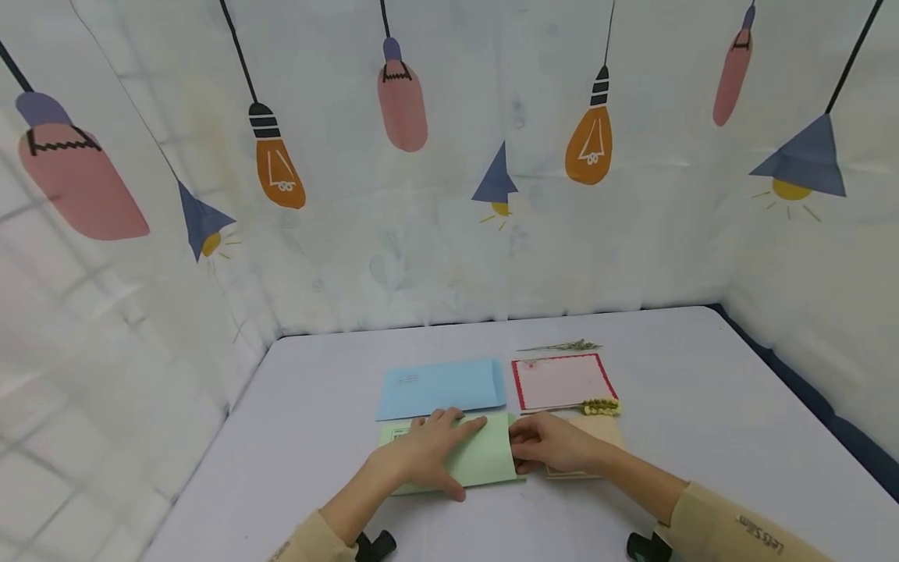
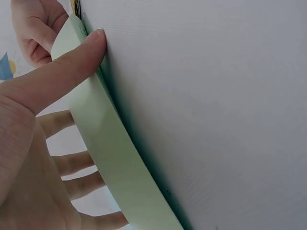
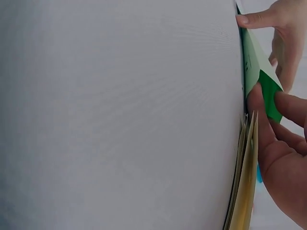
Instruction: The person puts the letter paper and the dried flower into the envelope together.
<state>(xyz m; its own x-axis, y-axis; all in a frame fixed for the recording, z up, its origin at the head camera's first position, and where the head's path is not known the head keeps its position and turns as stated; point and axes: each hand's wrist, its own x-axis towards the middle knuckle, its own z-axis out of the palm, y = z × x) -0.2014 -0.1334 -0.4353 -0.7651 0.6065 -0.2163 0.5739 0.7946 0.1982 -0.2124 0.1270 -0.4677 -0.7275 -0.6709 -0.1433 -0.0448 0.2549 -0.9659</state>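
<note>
A pale green envelope (image 1: 485, 453) lies on the table in front of me, its mouth facing right. My left hand (image 1: 431, 453) is spread over it, fingers straight across the top and thumb at the near edge. In the left wrist view the thumb (image 2: 79, 67) lies along that edge. My right hand (image 1: 551, 443) has curled fingers at the open end. The right wrist view shows the right thumb and fingers around the gaping mouth, with its darker green inside (image 3: 271, 96) between them. Beige envelopes (image 1: 600, 428) lie partly beneath the right forearm.
A blue envelope (image 1: 438, 388) lies just beyond the green one. To its right is a pink card (image 1: 565, 381) with a red border, a yellow braided piece (image 1: 601, 407) at its near corner. A dried sprig (image 1: 565, 346) lies behind the card. Printed cloth walls surround the white table (image 1: 316, 437).
</note>
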